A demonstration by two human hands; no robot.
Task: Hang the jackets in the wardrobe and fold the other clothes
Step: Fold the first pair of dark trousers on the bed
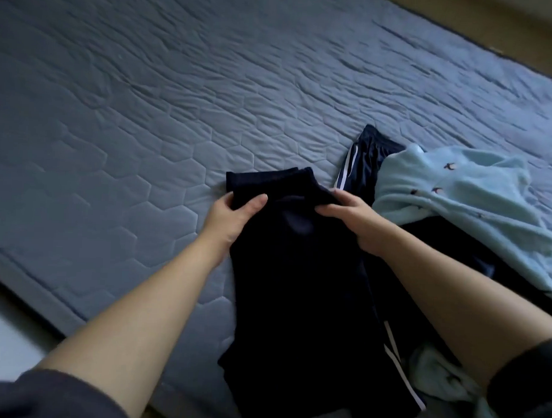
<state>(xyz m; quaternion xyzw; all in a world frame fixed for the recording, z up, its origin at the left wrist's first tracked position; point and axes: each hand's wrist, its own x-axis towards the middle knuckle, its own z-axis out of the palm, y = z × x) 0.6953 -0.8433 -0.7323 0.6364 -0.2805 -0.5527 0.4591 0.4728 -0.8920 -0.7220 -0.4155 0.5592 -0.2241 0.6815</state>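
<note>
Both hands, left hand and right hand, pinched the dark navy garment's upper edge, holding it taut, apparently for folding, on the quilted blue mattress.

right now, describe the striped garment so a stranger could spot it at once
On the blue quilted mattress, look toward its right side. The striped garment lies between the plain dark garment and the pale blue fleece. It alone has white stripes.
</note>
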